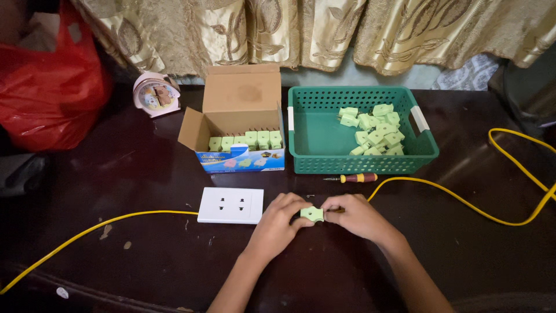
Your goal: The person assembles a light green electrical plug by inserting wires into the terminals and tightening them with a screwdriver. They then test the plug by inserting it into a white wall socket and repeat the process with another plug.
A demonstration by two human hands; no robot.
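On the dark desk (145, 243), a green basket (313, 139) holds a loose heap of pale green plugs (376, 130). Beside it, an open cardboard box (240, 124) holds a row of the same. Left hand (281, 217) and right hand (353, 215) each keep a pinching grip on one green plug (311, 214) just above the desk, its ends hidden by fingertips.

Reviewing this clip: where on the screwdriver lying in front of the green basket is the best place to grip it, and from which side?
Probably the red-and-yellow handle, from above. The screwdriver lies flat, with its thin shaft pointing left, close along the green basket, so only the top and near side are open.
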